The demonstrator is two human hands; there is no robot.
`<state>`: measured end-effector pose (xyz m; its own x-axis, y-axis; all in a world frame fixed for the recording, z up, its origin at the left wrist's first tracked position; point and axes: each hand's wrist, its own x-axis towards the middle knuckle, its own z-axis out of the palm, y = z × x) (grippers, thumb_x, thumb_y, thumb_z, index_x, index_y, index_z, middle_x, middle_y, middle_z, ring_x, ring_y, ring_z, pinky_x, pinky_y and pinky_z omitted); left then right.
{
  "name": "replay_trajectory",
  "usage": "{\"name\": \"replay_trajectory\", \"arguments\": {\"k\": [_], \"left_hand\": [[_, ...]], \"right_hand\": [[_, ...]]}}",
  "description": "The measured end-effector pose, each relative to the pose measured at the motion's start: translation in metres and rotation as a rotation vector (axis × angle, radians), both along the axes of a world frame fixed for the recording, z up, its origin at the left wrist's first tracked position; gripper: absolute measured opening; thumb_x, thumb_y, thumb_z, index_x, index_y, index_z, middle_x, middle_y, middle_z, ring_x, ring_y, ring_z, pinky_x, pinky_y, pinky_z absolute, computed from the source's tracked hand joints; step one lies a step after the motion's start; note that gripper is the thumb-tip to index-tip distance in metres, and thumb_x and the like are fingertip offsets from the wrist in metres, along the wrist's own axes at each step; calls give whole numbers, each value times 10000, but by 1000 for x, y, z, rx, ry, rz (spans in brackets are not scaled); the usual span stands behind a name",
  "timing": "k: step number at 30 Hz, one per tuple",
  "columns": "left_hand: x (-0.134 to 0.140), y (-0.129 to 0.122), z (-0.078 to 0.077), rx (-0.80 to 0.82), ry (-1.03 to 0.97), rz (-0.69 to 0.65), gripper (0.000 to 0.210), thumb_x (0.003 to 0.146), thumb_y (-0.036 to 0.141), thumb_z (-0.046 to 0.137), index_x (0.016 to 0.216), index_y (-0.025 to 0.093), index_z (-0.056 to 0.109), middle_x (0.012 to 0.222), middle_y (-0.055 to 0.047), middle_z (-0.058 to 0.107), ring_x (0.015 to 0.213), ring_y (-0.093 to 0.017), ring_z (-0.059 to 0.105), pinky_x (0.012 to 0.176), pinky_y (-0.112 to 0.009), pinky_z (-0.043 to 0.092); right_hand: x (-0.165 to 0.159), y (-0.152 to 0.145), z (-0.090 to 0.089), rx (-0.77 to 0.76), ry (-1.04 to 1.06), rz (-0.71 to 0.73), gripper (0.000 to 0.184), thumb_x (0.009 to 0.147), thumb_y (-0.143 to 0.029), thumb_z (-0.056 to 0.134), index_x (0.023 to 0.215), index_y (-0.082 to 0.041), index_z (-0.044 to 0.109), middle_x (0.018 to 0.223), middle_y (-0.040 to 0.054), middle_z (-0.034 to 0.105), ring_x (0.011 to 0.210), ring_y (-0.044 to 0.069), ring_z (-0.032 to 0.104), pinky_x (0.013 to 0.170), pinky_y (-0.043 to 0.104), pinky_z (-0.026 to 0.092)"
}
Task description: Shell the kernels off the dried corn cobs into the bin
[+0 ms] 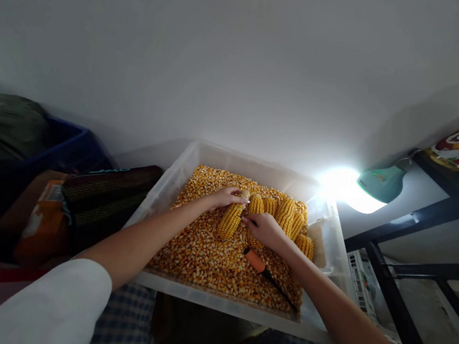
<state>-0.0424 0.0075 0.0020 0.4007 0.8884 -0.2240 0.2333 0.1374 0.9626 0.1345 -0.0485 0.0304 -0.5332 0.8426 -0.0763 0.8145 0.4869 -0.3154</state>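
I had the left hand (226, 196) pinching a cob (230, 222); right hand (263, 229) curled beside it, grip I couldn't tell.

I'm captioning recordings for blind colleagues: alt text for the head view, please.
The left hand grips a corn cob near its far end, the right hand beside it, over loose kernels in a translucent bin. More cobs and an orange-handled tool lie there; a lamp glows at right.

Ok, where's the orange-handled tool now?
In the head view, the orange-handled tool lies on loose kernels, near right in the bin, below your right hand.
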Motion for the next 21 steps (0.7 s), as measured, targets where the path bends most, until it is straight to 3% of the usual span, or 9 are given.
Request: {"name": "replay_trajectory", "arguments": {"k": [5,11,14,21], "left_hand": [[4,-4,1,-64,5,56,502,549,460,651,954,180,556,814,-20,597,635,-126,527,472,-195,343],[12,-7,4,18,79,93,502,523,466,666,908,159,571,820,-29,598,689,-134,530,523,-195,364],[10,-8,7,32,83,59,502,544,478,649,921,159,561,823,-30,590,683,-131,527,510,-192,357],[8,-13,23,53,53,-108,491,546,476,652,914,169,547,769,-12,562,587,-94,478,433,-176,294]], "right_hand": [[-7,-6,-4,28,-43,-82,385,848,-357,323,742,-150,630,715,68,642,623,129,526,553,216,268],[-11,-14,-15,63,-27,-127,360,842,-296,323,730,-142,628,684,74,629,567,117,507,537,222,254],[-6,-9,-13,10,51,-46,360,838,-298,329,711,-135,623,625,48,596,529,99,461,526,212,254],[16,13,4,-283,215,177,351,795,-356,405,631,-119,604,487,-41,402,471,60,301,472,189,240]]}}
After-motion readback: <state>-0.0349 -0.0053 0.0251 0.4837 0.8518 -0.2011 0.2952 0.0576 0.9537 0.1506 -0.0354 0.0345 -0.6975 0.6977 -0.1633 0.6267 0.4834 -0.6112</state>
